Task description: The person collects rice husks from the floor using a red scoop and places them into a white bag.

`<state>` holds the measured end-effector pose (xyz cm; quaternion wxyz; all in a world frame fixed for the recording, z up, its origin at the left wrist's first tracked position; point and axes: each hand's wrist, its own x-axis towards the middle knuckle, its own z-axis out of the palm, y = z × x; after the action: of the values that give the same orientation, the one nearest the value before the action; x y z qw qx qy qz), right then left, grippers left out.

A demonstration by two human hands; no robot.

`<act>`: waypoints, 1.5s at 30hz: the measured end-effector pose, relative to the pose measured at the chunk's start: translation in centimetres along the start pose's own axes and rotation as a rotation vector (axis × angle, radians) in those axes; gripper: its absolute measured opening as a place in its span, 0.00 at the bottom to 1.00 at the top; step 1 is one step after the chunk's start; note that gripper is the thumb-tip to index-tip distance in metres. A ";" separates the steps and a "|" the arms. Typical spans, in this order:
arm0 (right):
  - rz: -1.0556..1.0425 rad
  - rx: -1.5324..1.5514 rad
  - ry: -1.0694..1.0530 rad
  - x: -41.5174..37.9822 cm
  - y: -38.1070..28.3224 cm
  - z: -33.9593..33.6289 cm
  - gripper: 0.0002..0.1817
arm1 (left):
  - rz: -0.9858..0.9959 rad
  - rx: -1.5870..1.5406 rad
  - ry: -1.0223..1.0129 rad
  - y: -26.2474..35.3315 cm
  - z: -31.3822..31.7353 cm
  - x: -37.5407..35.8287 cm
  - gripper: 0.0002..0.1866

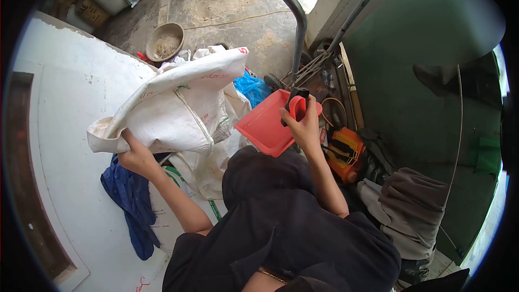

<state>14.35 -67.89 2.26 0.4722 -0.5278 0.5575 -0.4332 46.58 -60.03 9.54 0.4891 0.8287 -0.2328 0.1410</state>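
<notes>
My left hand [135,157] grips the folded edge of a white woven sack [184,108], whose mouth is lifted and spread toward the upper middle. Over to the right, my right hand [304,124] holds a red dustpan [267,124] at its handle end, fingers wrapped round it together with a black object [296,97]. The pan's wide side faces the sack, a small gap from it. What the sack contains is hidden.
A bowl [165,42] of pale bits sits on the concrete floor. A metal-handled cart [297,27] stands ahead. An orange machine [346,154] and draped grey cloth [416,205] lie right, blue cloth [132,205] left. Blue plastic [252,87] lies behind the pan.
</notes>
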 end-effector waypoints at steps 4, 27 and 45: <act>-0.016 0.035 -0.071 4.9 -1.3 1.7 0.24 | 0.222 0.470 0.169 2.4 2.9 2.5 0.24; 0.038 -0.057 -0.116 30.9 0.3 16.7 0.28 | -0.307 -0.492 0.053 5.7 28.4 24.2 0.27; -0.137 -0.090 0.748 45.6 -7.0 17.5 0.22 | 0.197 -0.785 0.152 19.8 47.7 40.4 0.36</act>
<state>32.94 -113.60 2.90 0.1824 -0.3895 0.6731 -0.6016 70.89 -120.06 19.97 0.7680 0.5403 -0.3102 0.1484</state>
